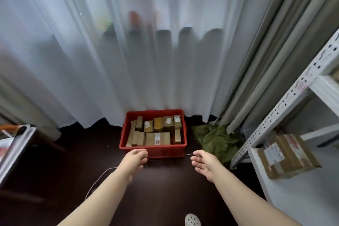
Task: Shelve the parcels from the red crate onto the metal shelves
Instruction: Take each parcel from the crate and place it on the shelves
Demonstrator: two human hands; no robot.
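Parcels (158,124) with illegible labels (157,137) fill red crate (152,151); left hand (135,159), right hand (203,163) hover, fingers (195,158) relaxed.

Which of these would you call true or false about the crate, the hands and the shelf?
1. The red crate stands on the floor with cardboard parcels inside. True.
2. The left hand grips a parcel. False: it holds no parcel.
3. The right hand is open and holds nothing. True.
4. The metal shelf on the right has nothing on it. False: a cardboard box lies there.
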